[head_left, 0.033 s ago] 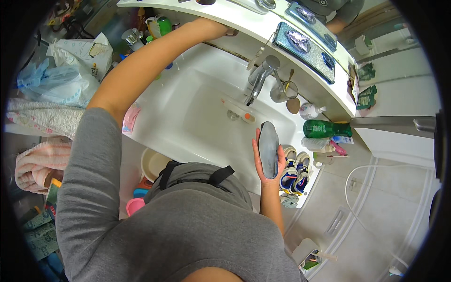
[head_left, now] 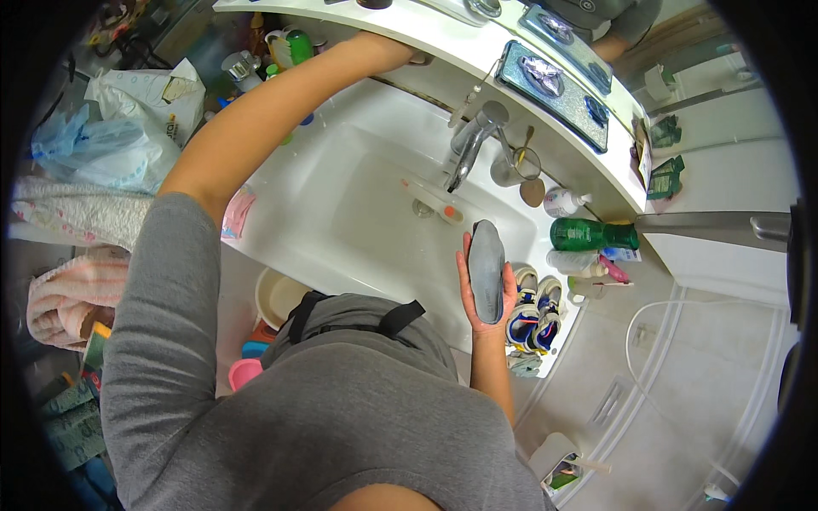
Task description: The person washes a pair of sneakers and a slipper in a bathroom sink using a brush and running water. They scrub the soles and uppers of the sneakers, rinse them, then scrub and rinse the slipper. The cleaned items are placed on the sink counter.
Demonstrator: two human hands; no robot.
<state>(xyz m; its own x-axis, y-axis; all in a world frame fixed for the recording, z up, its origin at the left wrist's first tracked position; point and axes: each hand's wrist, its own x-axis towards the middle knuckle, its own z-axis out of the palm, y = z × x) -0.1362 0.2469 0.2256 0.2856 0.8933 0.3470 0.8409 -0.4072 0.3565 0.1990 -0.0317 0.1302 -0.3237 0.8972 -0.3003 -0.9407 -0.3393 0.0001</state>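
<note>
We saw a long grey insole (head_left: 486,272) lying lengthwise on the upturned right hand (head_left: 471,308), over the right part of the basin (head_left: 332,221). Its face looked matt and smooth, rounded at both ends, with a darker rim. The fingers showed along its left edge and the thumb along its right, a little spread around it; we could not tell how the hidden parts beneath it lay.

At the far side, the white shelf (head_left: 426,30) blocked our view of most of the left hand (head_left: 390,53), so we could not tell whether its fingers were spread or gripping.

The basin was glossy white, with a slim pale object (head_left: 439,204) with an orange spot by the drain. A curved chrome faucet (head_left: 470,145) jutted over its far edge, left of a clear glass (head_left: 521,163). Cloth-looking shoes (head_left: 535,313) crowded the rim just right of the right hand, and a shiny green bottle (head_left: 588,234) lay beyond them. Crinkled plastic bags (head_left: 128,145) and a fluffy striped towel (head_left: 77,294) filled the left.
</note>
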